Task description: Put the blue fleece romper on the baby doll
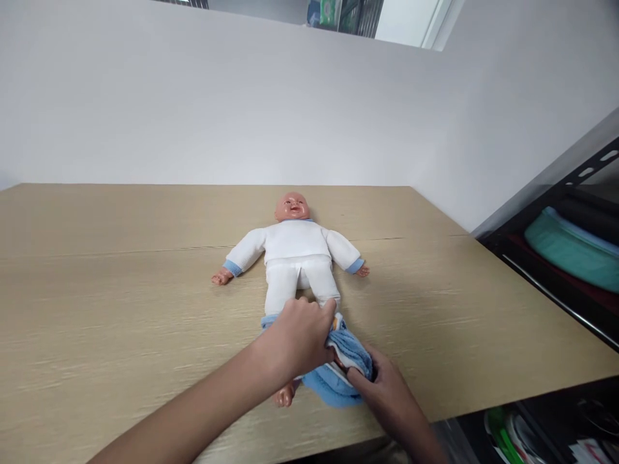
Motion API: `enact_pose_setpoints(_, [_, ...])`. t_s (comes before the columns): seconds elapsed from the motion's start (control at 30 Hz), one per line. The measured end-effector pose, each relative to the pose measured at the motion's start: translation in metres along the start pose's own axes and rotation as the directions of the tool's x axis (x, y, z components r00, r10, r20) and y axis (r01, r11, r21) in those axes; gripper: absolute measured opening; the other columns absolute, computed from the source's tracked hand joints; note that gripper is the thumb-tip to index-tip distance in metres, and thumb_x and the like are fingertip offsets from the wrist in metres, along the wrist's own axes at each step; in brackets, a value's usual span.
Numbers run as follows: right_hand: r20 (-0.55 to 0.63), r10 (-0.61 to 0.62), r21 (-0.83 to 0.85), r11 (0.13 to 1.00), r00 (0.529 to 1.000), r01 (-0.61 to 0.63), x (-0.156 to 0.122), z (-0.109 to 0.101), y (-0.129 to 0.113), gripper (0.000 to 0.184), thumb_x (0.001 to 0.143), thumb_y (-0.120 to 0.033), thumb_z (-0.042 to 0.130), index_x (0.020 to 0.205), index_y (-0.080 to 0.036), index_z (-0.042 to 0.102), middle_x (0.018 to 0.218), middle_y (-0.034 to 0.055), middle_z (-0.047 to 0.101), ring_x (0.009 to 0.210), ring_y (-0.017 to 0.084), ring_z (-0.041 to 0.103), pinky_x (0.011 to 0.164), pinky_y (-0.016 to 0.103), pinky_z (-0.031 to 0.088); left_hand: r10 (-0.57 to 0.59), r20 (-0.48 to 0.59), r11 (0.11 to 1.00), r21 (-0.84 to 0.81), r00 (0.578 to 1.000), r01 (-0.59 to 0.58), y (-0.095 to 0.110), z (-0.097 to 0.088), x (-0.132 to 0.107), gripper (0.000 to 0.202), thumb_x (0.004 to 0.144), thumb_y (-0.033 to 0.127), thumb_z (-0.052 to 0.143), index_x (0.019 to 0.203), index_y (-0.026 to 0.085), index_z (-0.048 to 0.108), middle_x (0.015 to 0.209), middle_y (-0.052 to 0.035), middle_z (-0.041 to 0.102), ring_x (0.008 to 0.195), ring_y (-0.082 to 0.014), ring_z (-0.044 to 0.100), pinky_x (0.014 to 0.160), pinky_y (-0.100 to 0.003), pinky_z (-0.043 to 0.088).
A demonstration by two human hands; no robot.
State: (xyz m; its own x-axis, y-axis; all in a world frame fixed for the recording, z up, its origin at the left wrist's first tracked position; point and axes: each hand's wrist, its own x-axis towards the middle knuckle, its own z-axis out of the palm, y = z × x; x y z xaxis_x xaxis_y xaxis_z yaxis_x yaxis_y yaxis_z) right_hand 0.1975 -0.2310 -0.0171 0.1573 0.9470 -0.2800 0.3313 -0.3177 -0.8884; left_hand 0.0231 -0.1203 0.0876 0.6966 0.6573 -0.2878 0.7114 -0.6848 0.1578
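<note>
Table (120,309): pale wood grain, wide, against a white wall. It carries everything listed below.

Shelf (546,254): dark metal rack off the table's right edge, with a teal bundle (570,248) lying on it, well apart from my hands.

Doll (294,248): in a white suit with blue cuffs, on its back at mid-table. Its long axis runs straight away from me, head at the far end, arms spread, legs toward me. One bare foot (284,396) shows at the near end, just under my left wrist.

Garment (333,380): blue cloth with white trim, bunched at the doll's lower legs, so it lies at the near end of that axis.

Left hand (297,338): reaches in from the near left across the shins, fingers curled shut on the garment's upper edge. It is the farther hand along the doll.

Right hand (387,390): just right of the bundle and nearest me, fingers pinched on the garment's lower fold.
</note>
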Motion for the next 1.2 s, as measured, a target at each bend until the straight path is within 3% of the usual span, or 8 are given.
enact_pose_setpoints(0.2, [-0.008, -0.008, 0.047, 0.999, 1.000, 0.009, 0.002, 0.001, 0.001, 0.039, 0.079, -0.037, 0.065, 0.111, -0.017, 0.073, 0.102, 0.0102, 0.080, 0.106, 0.034, 0.074, 0.095, 0.044, 0.057, 0.053, -0.021, 0.997, -0.054, 0.998, -0.054, -0.009, 0.014, -0.003, 0.055, 0.090, 0.046, 0.074, 0.131, 0.012, 0.059, 0.102, -0.0171, 0.078, 0.096, -0.0425, 0.076, 0.077, -0.048, 0.057])
enact_pose_setpoints(0.33, [0.020, -0.048, 0.248, 0.968, 0.999, 0.042, 0.002, 0.011, 0.004, 0.043, 0.078, -0.032, 0.074, 0.117, -0.021, 0.062, 0.109, 0.0096, 0.080, 0.100, 0.031, 0.077, 0.087, 0.040, 0.061, 0.133, -0.091, 0.951, -0.268, 0.987, -0.153, -0.028, 0.018, -0.008, 0.059, 0.084, 0.047, 0.082, 0.127, 0.016, 0.057, 0.105, -0.0121, 0.075, 0.101, -0.0375, 0.071, 0.082, -0.045, 0.053])
enact_pose_setpoints(0.53, [-0.086, -0.089, 0.414, 0.903, 0.992, 0.117, -0.004, 0.028, -0.009, 0.064, 0.082, -0.046, 0.087, 0.128, -0.027, 0.046, 0.109, 0.0081, 0.079, 0.096, 0.027, 0.078, 0.083, 0.036, 0.062, 0.051, -0.199, 0.689, -0.702, 0.979, -0.179, -0.043, 0.016, -0.027, 0.063, 0.076, 0.039, 0.090, 0.126, 0.023, 0.054, 0.122, -0.0051, 0.070, 0.107, -0.0274, 0.067, 0.084, -0.035, 0.050])
enact_pose_setpoints(0.7, [-0.033, -0.254, 0.367, 0.897, 0.967, 0.248, 0.010, 0.014, -0.019, 0.060, 0.084, -0.021, 0.075, 0.136, -0.026, 0.046, 0.115, 0.0062, 0.075, 0.107, 0.024, 0.073, 0.092, 0.035, 0.059, -0.014, -0.264, 0.550, -0.808, 0.964, -0.213, -0.045, 0.026, -0.037, 0.066, 0.078, 0.032, 0.089, 0.134, 0.024, 0.055, 0.123, -0.0029, 0.069, 0.110, -0.0255, 0.066, 0.091, -0.034, 0.050])
enact_pose_setpoints(0.83, [0.038, -0.362, 0.201, 0.916, 0.931, 0.348, 0.032, -0.004, -0.023, 0.040, 0.084, -0.012, 0.066, 0.122, -0.022, 0.061, 0.106, 0.0035, 0.073, 0.100, 0.022, 0.069, 0.089, 0.032, 0.055, -0.061, -0.396, 0.622, -0.733, 0.916, -0.275, -0.051, 0.038, -0.035, 0.026, 0.082, 0.017, 0.077, 0.104, 0.021, 0.062, 0.099, 0.0000, 0.063, 0.093, -0.0201, 0.059, 0.083, -0.031, 0.045])
enact_pose_setpoints(0.93, [0.139, -0.409, 0.112, 0.912, 0.902, 0.396, 0.047, -0.017, -0.032, 0.029, 0.085, -0.016, 0.072, 0.113, -0.021, 0.065, 0.103, 0.0026, 0.073, 0.096, 0.023, 0.068, 0.084, 0.032, 0.053, -0.026, -0.487, 0.659, -0.665, 0.873, -0.352, -0.058, 0.042, -0.033, 0.017, 0.084, 0.016, 0.074, 0.092, 0.020, 0.060, 0.098, -0.0008, 0.060, 0.095, -0.0199, 0.056, 0.086, -0.032, 0.045])
enact_pose_setpoints(1.07, [0.333, -0.424, -0.013, 0.891, 0.842, 0.454, 0.056, -0.035, -0.048, 0.025, 0.087, -0.024, 0.077, 0.109, -0.022, 0.064, 0.093, -0.0008, 0.069, 0.082, 0.021, 0.063, 0.074, 0.030, 0.049, 0.065, -0.462, 0.680, -0.628, 0.885, -0.378, -0.067, 0.041, -0.036, 0.029, 0.094, 0.035, 0.079, 0.117, 0.024, 0.067, 0.126, -0.0055, 0.064, 0.120, -0.0253, 0.057, 0.108, -0.037, 0.042])
enact_pose_setpoints(1.2, [0.501, -0.431, -0.101, 0.832, 0.751, 0.545, 0.059, -0.054, -0.052, 0.038, 0.082, -0.040, 0.090, 0.107, -0.022, 0.068, 0.101, 0.0011, 0.067, 0.088, 0.022, 0.061, 0.078, 0.031, 0.049, 0.050, -0.410, 0.769, -0.566, 0.911, -0.297, -0.077, 0.043, -0.048, 0.053, 0.086, 0.061, 0.085, 0.122, 0.026, 0.066, 0.118, -0.0037, 0.066, 0.118, -0.0278, 0.055, 0.112, -0.043, 0.035])
